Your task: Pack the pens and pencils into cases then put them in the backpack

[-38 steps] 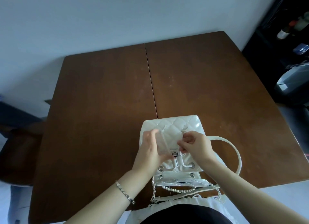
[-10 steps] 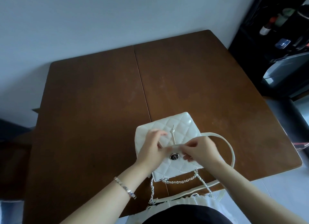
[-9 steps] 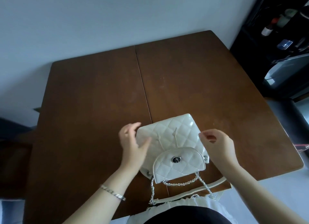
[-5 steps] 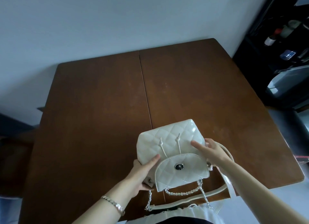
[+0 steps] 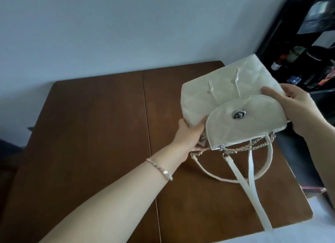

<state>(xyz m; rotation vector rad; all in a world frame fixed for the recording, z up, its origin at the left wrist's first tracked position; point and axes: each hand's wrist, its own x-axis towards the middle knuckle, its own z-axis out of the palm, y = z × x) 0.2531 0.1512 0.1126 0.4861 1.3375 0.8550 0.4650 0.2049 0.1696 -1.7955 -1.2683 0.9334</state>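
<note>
Backpack (image 5: 226, 90) had come up off the desk (image 5: 90, 134) and swung right since half a second earlier, flap shut, silver clasp (image 5: 239, 114) facing the camera. Left hand (image 5: 190, 136) gripped its lower-left corner, fingers curled underneath. Right hand (image 5: 293, 105) clasped the opposite edge, thumb laid on the quilted front. Straps (image 5: 251, 170) dangled below both hands, over the desk. Bracelet (image 5: 159, 168) sat on the left wrist.
</note>
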